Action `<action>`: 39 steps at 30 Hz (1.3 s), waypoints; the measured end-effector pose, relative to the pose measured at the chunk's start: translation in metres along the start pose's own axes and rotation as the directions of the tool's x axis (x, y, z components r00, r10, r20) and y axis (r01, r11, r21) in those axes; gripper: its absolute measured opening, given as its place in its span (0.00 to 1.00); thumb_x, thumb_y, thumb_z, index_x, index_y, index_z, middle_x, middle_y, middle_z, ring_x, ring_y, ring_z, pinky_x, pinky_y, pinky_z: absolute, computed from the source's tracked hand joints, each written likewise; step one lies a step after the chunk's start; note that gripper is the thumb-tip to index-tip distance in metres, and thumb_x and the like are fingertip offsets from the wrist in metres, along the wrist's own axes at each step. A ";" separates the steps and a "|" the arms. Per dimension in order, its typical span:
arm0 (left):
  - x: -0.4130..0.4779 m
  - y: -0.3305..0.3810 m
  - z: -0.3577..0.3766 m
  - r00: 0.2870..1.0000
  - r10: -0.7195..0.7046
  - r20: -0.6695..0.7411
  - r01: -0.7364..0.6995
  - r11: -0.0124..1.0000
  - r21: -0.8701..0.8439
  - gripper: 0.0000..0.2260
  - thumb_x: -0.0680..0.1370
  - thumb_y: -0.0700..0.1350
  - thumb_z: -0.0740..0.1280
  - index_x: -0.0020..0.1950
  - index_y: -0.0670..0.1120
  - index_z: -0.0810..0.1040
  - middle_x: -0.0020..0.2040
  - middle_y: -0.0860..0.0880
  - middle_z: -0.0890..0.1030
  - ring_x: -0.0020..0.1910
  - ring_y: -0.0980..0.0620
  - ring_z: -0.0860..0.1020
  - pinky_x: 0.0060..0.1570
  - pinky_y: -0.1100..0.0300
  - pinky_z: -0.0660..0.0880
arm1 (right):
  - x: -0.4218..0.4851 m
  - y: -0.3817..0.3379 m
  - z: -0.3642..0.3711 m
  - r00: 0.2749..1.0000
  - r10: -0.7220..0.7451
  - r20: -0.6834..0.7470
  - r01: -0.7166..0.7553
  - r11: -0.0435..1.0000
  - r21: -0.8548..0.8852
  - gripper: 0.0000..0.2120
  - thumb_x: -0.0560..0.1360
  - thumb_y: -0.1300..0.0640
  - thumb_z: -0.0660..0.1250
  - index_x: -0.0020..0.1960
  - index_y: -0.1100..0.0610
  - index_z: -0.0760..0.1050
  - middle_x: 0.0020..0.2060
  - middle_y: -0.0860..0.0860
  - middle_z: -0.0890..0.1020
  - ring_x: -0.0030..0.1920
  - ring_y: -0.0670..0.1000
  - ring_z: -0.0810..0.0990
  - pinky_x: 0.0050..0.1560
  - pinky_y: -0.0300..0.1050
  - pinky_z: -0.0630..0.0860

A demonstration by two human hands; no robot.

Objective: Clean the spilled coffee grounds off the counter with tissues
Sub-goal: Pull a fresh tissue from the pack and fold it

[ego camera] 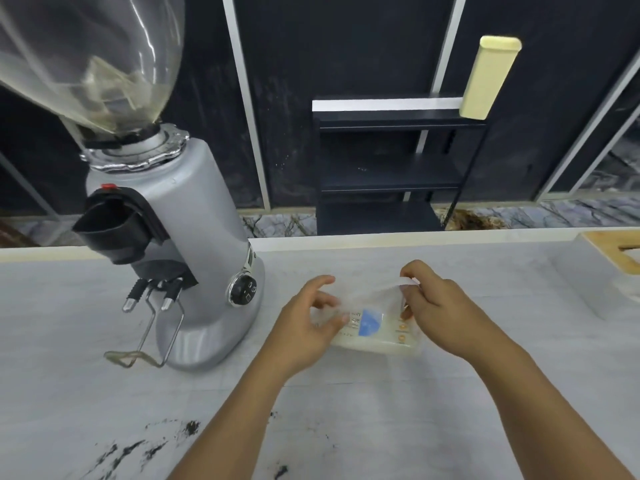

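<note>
Coffee grounds (152, 448) lie scattered on the tabletop (381, 410) at the near edge, 7 o'clock from the tissue pack (374, 332). Pack lies flat between both hands. Left hand (304, 323) grip: curled fingers hold the pack's 9 o'clock end. Right hand (440, 306) grip: pinches a tissue (367, 292) at its 3 o'clock corner, sheet raised above the pack. Grinder (180, 244) stands at 10 o'clock.

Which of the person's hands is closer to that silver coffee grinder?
Left. The left hand holds the tissue pack beside the grinder; the right hand pinches a tissue on the pack's far side.
</note>
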State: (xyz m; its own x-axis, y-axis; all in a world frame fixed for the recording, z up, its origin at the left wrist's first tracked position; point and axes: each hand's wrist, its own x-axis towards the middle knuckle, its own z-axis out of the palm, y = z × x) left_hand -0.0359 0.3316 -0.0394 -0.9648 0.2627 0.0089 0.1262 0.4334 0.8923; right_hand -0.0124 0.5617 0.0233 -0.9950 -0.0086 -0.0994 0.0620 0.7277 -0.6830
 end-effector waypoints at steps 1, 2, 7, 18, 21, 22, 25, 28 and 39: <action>-0.002 -0.004 0.003 1.000 -0.011 -0.001 0.011 1.000 0.024 0.18 0.75 0.48 0.73 0.63 0.61 0.74 0.51 0.59 0.81 0.54 0.63 0.76 0.52 0.70 0.67 | -0.002 0.000 -0.001 0.999 0.004 0.032 -0.004 1.000 0.004 0.05 0.82 0.51 0.53 0.53 0.43 0.67 0.43 0.51 0.82 0.43 0.51 0.80 0.44 0.51 0.78; -0.003 -0.007 0.005 1.000 -0.005 -0.020 0.006 0.998 0.056 0.14 0.76 0.47 0.73 0.59 0.59 0.78 0.49 0.58 0.81 0.51 0.63 0.76 0.50 0.71 0.66 | -0.005 -0.001 -0.002 0.998 0.009 0.067 -0.011 1.000 0.022 0.06 0.81 0.51 0.53 0.52 0.44 0.68 0.43 0.50 0.82 0.44 0.51 0.80 0.48 0.52 0.78; -0.009 0.006 0.000 0.978 0.087 -0.188 -0.076 0.995 0.066 0.05 0.79 0.44 0.68 0.47 0.54 0.80 0.46 0.60 0.80 0.48 0.60 0.76 0.46 0.68 0.70 | -0.012 -0.009 -0.013 0.998 -0.002 0.059 -0.011 0.977 0.211 0.11 0.81 0.49 0.58 0.42 0.49 0.74 0.41 0.51 0.81 0.40 0.48 0.79 0.49 0.54 0.78; -0.020 0.037 -0.010 1.000 0.012 -0.028 -0.016 0.988 -0.152 0.08 0.79 0.52 0.65 0.58 0.60 0.72 0.48 0.51 0.84 0.46 0.51 0.81 0.49 0.55 0.78 | -0.024 -0.014 -0.003 0.990 0.038 -0.133 -0.004 0.968 0.252 0.13 0.81 0.45 0.56 0.47 0.52 0.73 0.41 0.50 0.81 0.42 0.50 0.81 0.43 0.50 0.79; -0.024 0.030 -0.005 0.997 -0.050 0.056 0.052 0.997 -0.048 0.16 0.75 0.53 0.69 0.62 0.59 0.72 0.54 0.55 0.84 0.50 0.54 0.82 0.54 0.50 0.79 | -0.024 -0.011 -0.001 0.993 0.078 -0.086 -0.041 0.927 0.374 0.13 0.82 0.47 0.57 0.45 0.52 0.74 0.39 0.52 0.82 0.41 0.53 0.81 0.40 0.48 0.77; -0.024 0.031 -0.005 0.999 -0.043 0.032 0.045 0.996 -0.074 0.15 0.76 0.50 0.70 0.61 0.59 0.74 0.54 0.56 0.85 0.51 0.54 0.83 0.55 0.49 0.79 | -0.023 -0.011 -0.003 0.993 0.098 -0.070 -0.058 0.894 0.444 0.13 0.82 0.48 0.57 0.45 0.52 0.75 0.39 0.51 0.82 0.42 0.54 0.81 0.42 0.48 0.78; -0.020 0.041 -0.010 0.996 -0.014 -0.088 -0.001 0.985 -0.170 0.14 0.78 0.39 0.68 0.56 0.57 0.78 0.52 0.59 0.85 0.51 0.57 0.83 0.53 0.55 0.80 | -0.024 -0.012 -0.008 0.989 0.133 -0.063 -0.086 0.867 0.492 0.12 0.82 0.47 0.57 0.50 0.51 0.76 0.45 0.48 0.82 0.47 0.51 0.81 0.49 0.49 0.81; -0.018 0.052 -0.012 0.992 0.001 -0.129 -0.024 0.985 -0.172 0.14 0.78 0.37 0.69 0.56 0.55 0.79 0.51 0.58 0.85 0.51 0.57 0.83 0.53 0.59 0.80 | -0.026 -0.014 -0.009 0.993 0.089 -0.083 -0.071 0.978 0.196 0.09 0.81 0.45 0.56 0.49 0.48 0.73 0.45 0.46 0.80 0.46 0.48 0.80 0.48 0.48 0.80; -0.021 0.074 -0.021 0.974 0.097 -0.205 -0.131 0.978 -0.160 0.13 0.78 0.39 0.68 0.53 0.57 0.78 0.49 0.59 0.84 0.48 0.58 0.83 0.49 0.62 0.80 | -0.032 -0.039 -0.027 0.976 -0.006 -0.216 0.132 0.809 0.573 0.11 0.82 0.48 0.56 0.51 0.53 0.74 0.46 0.50 0.83 0.48 0.50 0.84 0.48 0.48 0.82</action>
State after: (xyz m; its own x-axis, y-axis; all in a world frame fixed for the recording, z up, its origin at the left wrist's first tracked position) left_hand -0.0114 0.3405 0.0360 -0.9747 0.1211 0.1879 0.2132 0.2516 0.9440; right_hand 0.0145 0.5522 0.0725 -0.9888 0.1353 0.0636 -0.0365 0.1940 -0.9803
